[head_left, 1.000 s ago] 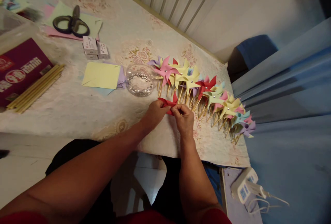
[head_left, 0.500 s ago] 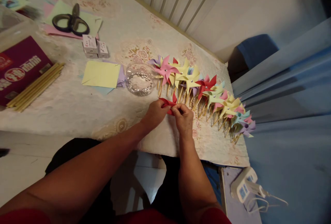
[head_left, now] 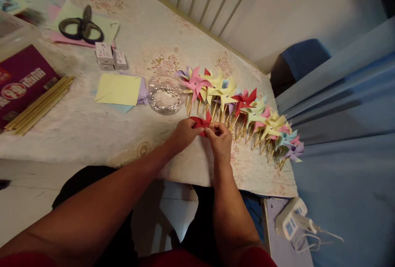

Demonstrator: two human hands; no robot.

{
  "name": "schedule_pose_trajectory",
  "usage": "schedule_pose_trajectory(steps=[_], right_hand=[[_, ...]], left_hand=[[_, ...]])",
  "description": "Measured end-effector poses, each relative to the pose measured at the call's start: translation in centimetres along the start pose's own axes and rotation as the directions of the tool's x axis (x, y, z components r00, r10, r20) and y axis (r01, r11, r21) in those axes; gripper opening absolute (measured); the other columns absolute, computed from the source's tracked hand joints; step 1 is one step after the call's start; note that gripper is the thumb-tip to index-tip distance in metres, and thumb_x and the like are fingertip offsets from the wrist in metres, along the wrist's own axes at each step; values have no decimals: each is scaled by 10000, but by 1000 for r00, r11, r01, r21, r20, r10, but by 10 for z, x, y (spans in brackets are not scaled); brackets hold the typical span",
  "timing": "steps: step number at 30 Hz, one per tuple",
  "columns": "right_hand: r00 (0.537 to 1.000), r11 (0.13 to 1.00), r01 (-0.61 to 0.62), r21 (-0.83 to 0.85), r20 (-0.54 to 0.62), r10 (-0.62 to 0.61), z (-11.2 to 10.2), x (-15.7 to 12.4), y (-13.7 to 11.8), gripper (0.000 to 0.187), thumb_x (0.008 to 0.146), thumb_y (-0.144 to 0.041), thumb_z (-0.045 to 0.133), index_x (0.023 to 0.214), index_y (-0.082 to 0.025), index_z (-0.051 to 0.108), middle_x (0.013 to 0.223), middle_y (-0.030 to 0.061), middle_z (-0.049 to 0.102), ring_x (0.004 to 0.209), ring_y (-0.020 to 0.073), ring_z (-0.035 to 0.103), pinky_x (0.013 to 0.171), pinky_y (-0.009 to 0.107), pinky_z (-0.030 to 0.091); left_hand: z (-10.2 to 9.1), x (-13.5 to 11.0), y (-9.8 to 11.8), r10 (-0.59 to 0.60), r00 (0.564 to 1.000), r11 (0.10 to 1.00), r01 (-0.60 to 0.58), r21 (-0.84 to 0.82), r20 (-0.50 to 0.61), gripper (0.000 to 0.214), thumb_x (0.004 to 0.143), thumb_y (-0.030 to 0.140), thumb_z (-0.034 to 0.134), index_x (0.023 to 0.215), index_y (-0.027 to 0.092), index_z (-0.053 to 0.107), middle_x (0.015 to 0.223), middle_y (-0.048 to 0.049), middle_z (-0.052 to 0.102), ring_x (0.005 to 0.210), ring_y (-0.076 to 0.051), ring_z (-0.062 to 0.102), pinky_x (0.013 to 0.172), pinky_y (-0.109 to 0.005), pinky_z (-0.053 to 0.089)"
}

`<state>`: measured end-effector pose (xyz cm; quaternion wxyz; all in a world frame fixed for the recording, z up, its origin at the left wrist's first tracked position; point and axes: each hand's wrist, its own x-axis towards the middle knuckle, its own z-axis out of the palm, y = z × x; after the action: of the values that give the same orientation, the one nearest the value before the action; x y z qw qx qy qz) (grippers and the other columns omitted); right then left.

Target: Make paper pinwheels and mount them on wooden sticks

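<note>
Both my hands meet over the table's near edge, pinching a folded red paper pinwheel [head_left: 202, 121]. My left hand [head_left: 184, 134] grips its left side with closed fingers. My right hand [head_left: 219, 139] pinches its right side. Just behind them lies a long row of finished paper pinwheels [head_left: 243, 108] on wooden sticks, in pink, yellow, red, green and purple. A clear bowl of shiny pins [head_left: 165, 95] stands left of the row.
Yellow and purple paper squares [head_left: 119, 89] lie left of the bowl. Wooden sticks [head_left: 38, 104], a maroon box [head_left: 18, 86], small white boxes [head_left: 108, 55] and black scissors [head_left: 80, 28] sit further left. A white power strip [head_left: 291, 217] lies low right.
The view shifted slightly. My hands stay in place on the red pinwheel, with only small finger movements.
</note>
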<state>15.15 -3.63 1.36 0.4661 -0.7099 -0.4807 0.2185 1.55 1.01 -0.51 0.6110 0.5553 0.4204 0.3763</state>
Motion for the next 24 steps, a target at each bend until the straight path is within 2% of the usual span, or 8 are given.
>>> schedule_pose_trajectory(steps=[3, 5, 11, 17, 24], right_hand=[[999, 999, -39, 10, -29, 40, -2, 3, 2, 345, 609, -394, 760, 871, -196, 656, 855, 6, 644, 785, 164, 571, 738, 301, 474], [996, 995, -85, 52, 7, 84, -4, 4, 3, 376, 593, -392, 775, 892, -192, 663, 819, -7, 637, 761, 158, 568, 724, 294, 469], [981, 981, -120, 152, 167, 94, -6, 3, 13, 251, 675, -425, 748, 668, -202, 634, 585, -66, 523, 568, 104, 438, 574, 249, 357], [974, 961, -145, 237, 206, 96, -4, 3, 19, 195, 675, -390, 759, 726, -207, 711, 631, -42, 625, 604, 127, 526, 613, 262, 408], [975, 945, -146, 293, 206, 86, -3, 3, 21, 155, 673, -342, 782, 717, -207, 720, 629, -51, 625, 591, 110, 509, 612, 251, 412]], left_hand=[[-1, 0, 1, 3, 1000, 1000, -3, 0, -2, 129, 721, 271, 663, 660, 162, 629, 635, 18, 572, 654, -154, 525, 651, -283, 430], [-1, -1, 1, 2, 1000, 1000, -2, -5, -4, 130, 728, 267, 661, 657, 162, 630, 628, 16, 571, 653, -156, 529, 644, -281, 433], [1, -1, -1, 1, 1000, 999, -1, 49, -4, 170, 757, 265, 632, 627, 161, 595, 599, 26, 525, 624, -138, 483, 616, -272, 390], [3, -2, -1, 18, 1000, 995, -17, 99, -8, 147, 762, 229, 620, 634, 160, 600, 624, 23, 550, 656, -142, 504, 637, -272, 396], [3, -1, -2, 39, 999, 991, -40, 128, 9, 104, 778, 190, 603, 693, 152, 650, 677, 7, 605, 704, -157, 556, 708, -292, 439]])
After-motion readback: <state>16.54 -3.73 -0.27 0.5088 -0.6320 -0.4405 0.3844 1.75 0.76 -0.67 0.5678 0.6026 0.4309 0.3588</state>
